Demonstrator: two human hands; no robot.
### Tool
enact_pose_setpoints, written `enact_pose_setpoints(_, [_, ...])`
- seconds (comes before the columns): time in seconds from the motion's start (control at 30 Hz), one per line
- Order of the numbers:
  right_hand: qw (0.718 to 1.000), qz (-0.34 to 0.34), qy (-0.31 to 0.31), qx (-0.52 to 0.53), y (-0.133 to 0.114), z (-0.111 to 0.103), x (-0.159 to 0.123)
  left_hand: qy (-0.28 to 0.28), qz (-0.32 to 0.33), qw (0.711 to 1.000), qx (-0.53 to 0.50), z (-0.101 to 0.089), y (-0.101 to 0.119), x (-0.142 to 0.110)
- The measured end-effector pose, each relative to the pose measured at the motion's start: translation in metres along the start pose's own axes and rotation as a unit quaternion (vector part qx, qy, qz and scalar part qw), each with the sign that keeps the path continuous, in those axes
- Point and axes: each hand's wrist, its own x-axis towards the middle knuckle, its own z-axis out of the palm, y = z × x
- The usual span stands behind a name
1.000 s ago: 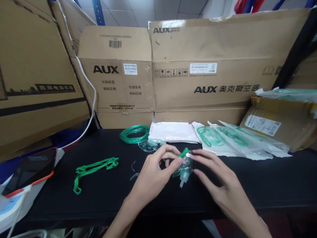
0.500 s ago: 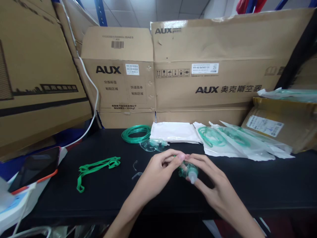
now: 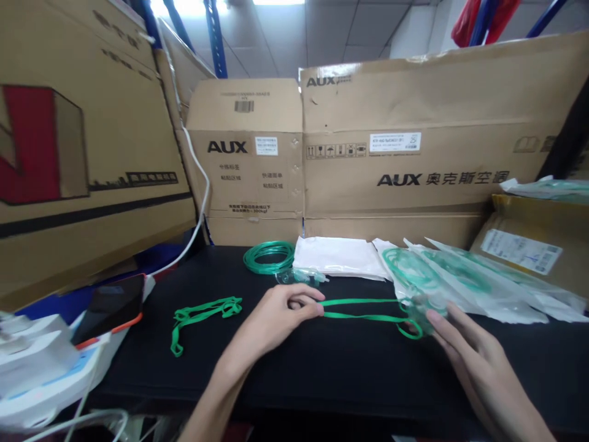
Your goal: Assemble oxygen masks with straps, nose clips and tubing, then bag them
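Observation:
My left hand (image 3: 288, 316) pinches the end of a doubled green elastic strap (image 3: 361, 317), pulled out level above the black table. At its other end the strap joins a clear green oxygen mask (image 3: 419, 312), which is blurred. My right hand (image 3: 464, 341) grips the mask, its thumb and fingers around the near side. Behind my left hand lies a second clear mask piece (image 3: 304, 276), next to a coil of green tubing (image 3: 269, 258). Another green strap (image 3: 202, 316) lies loose to the left of my hands.
White packets (image 3: 340, 256) and several bagged tubing sets (image 3: 427, 270) lie along the back. Large cardboard boxes (image 3: 396, 110) wall the rear. A phone (image 3: 113, 307) and a white power strip (image 3: 41, 380) with plugs sit at left, near a white cable (image 3: 205, 184).
My hands have moved apart: the right went rightward with the mask, while the left draws the green strap out straight between them. The camera view has shifted slightly.

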Motion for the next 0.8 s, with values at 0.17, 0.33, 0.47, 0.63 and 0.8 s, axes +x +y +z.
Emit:
enact_pose_setpoints(0.17, [0.986, -0.057, -0.087, -0.127, -0.009, 0.012, 0.004, 0.088, -0.017, 0.992, 0.090, 0.002, -0.002, -0.003])
enact_pose_setpoints(0.33, [0.969, -0.130, -0.102, -0.185, 0.004, 0.022, 0.006, 0.177, -0.056, 0.948, 0.258, -0.028, 0.005, -0.010])
enact_pose_setpoints(0.47, [0.963, -0.176, -0.106, -0.177, 0.007, 0.024, 0.008, 0.228, -0.103, 0.904, 0.346, -0.079, 0.001, 0.021])
enact_pose_setpoints(0.63, [0.959, -0.203, -0.107, -0.165, -0.001, 0.025, 0.004, 0.197, -0.190, 0.863, 0.424, -0.124, -0.028, 0.090])
enact_pose_setpoints(0.8, [0.959, -0.196, -0.106, -0.174, -0.005, 0.026, 0.000, 0.130, -0.234, 0.846, 0.460, -0.133, -0.064, 0.128])
